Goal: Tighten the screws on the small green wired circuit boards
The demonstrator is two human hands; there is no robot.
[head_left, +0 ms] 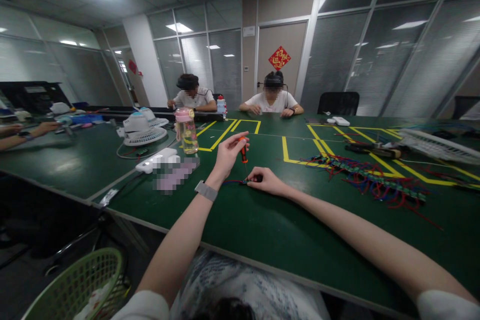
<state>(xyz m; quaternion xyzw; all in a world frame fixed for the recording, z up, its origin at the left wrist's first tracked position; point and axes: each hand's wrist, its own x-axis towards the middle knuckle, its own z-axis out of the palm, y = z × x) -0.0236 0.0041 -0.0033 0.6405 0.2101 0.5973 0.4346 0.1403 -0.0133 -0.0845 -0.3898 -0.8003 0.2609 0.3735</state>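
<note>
My left hand (230,153) is closed on the orange and black handle of a screwdriver (243,152), which stands upright with its thin shaft pointing down. Under its tip lies a small green circuit board (244,182) with thin red and blue wires running off to the left. My right hand (265,181) pinches the board's right side against the table, fingers curled. Whether the tip touches a screw on the board is too small to make out. To the right, a long row of similar boards with red and blue wires (375,177) lies on the table.
On the green table (262,230) stand a pink-lidded bottle (186,132), a white power strip (155,160) and white fans (144,130). A pliers-like tool (373,150) lies at right. Two people sit opposite; another person's hands (47,127) show at far left. A green basket (80,280) is below.
</note>
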